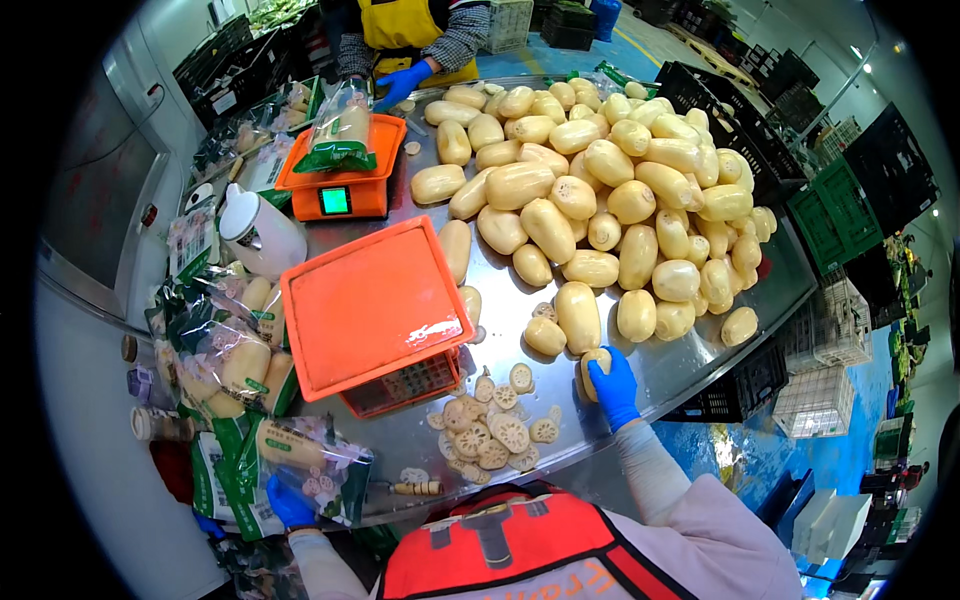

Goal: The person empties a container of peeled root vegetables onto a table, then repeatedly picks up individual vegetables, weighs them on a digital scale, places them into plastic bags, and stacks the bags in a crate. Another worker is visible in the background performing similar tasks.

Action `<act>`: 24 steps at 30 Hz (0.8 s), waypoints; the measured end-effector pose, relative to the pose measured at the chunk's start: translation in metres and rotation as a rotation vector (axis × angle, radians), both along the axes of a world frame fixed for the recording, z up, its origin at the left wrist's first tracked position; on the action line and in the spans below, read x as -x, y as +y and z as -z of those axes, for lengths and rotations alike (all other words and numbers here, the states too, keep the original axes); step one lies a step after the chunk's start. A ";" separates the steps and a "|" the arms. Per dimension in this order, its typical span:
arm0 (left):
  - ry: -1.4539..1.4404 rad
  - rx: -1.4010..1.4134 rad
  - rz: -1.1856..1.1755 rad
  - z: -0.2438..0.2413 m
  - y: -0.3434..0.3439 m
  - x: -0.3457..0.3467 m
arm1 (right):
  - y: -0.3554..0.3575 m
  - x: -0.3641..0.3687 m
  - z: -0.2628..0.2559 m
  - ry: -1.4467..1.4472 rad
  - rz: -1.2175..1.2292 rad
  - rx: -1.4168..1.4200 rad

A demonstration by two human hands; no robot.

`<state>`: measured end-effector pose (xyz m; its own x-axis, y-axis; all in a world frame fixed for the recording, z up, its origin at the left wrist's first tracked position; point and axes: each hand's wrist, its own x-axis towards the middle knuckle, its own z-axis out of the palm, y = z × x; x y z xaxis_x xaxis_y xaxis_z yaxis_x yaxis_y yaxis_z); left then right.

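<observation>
My right hand, in a blue glove, is closed around a small peeled lotus root section near the table's front edge. My left hand, also gloved in blue, grips the lower edge of a printed plastic bag with lotus root inside. Cut lotus root slices lie scattered on the steel table between my hands. Beyond my right hand rises a large heap of peeled lotus roots. A wooden-handled tool lies at the near edge, its blade hard to make out.
An orange scale stands left of centre. On another orange scale sits a filled bag, beside a co-worker's blue-gloved hand. A white kettle and several packed bags line the left side. Black crates border the heap.
</observation>
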<state>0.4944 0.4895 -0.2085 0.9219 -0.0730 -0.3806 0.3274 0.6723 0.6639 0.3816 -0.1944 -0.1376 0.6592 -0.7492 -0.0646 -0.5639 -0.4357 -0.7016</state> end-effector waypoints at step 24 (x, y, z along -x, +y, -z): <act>-0.039 -0.108 -0.047 0.004 0.001 0.004 | -0.151 -0.156 -0.153 -0.530 -0.177 0.578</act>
